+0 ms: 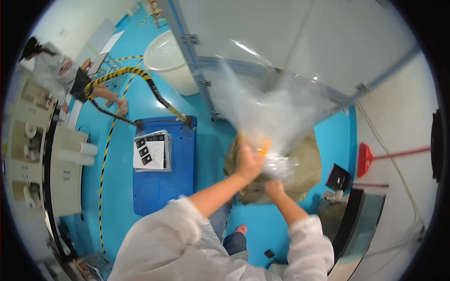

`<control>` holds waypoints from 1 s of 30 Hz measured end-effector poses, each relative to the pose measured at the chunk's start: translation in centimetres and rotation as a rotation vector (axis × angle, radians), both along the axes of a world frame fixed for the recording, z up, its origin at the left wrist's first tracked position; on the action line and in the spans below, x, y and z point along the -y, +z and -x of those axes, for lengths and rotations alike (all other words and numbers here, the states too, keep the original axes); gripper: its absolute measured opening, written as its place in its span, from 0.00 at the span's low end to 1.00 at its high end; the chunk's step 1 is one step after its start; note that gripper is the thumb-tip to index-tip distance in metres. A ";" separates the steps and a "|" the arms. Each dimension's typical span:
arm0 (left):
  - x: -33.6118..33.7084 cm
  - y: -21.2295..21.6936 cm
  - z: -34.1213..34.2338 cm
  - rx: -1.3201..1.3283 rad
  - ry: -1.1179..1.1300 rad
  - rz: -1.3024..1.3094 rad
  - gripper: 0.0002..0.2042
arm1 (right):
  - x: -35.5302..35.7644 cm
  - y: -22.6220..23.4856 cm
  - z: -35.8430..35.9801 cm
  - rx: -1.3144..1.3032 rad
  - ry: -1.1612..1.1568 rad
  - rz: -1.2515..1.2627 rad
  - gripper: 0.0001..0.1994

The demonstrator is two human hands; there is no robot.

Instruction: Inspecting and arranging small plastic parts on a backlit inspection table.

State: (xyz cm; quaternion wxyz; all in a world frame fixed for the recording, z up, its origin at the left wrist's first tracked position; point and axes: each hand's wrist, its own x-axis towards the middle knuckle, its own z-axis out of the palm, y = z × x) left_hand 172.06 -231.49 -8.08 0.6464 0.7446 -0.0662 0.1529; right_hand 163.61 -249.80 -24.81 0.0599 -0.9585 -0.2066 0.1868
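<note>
Left hand: the left hand (248, 161) is closed tight on the neck of a big clear plastic bag (269, 110), and something small and orange (265, 145) pokes out just beside its fingers.
Right hand: the right hand (274, 187) sits just below the left one and pinches the crinkled plastic low down, right where the bag is bunched.
Clear bag: it puffs up and away from both hands, thin and see-through, and it looks blurry.
Tan sack: a soft olive-tan sack (307, 168) sits on the blue floor (215, 140) right under both hands, and the bunched plastic seems to touch its top.
How to do it well: I think both hands should stay close together on the neck, so the thin plastic does not slip or tear.
How to pull: slow and even is best, I think, because this bag looks very thin.
Watch out: the puffy part hides what is behind it, so I cannot tell if anything is inside.
To the left of the hands: a blue flat cart (164, 161) with sheets of paper (151, 151) on it, and a yellow and black striped hose (123, 72) that curls over to the cart.
Up past the hands: a white bucket (169, 58) stands by the wall.
To the right of the hands: a red broom (370, 158) lies near a black dustpan (338, 177).
Far left: another person (61, 75) is bent over by a pale machine (42, 154).
</note>
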 end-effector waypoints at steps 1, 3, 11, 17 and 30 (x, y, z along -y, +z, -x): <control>2.8 -1.6 -1.3 0.072 0.122 -0.081 0.22 | 1.1 2.9 1.2 -0.034 0.277 0.347 0.13; 7.2 -5.5 -2.6 -0.074 0.269 -0.187 0.25 | 3.2 9.7 3.3 0.059 0.265 0.255 0.12; 15.6 -16.6 7.3 -0.632 -0.526 -0.795 0.16 | 11.3 28.9 5.1 0.259 -0.071 -0.411 0.15; 21.4 -9.4 9.6 -0.468 -0.903 -1.093 0.14 | 16.1 31.5 6.6 0.480 -0.059 -0.313 0.15; -12.0 1.0 42.3 -0.794 0.191 -0.615 0.09 | 2.1 29.5 12.1 0.383 0.233 0.113 0.18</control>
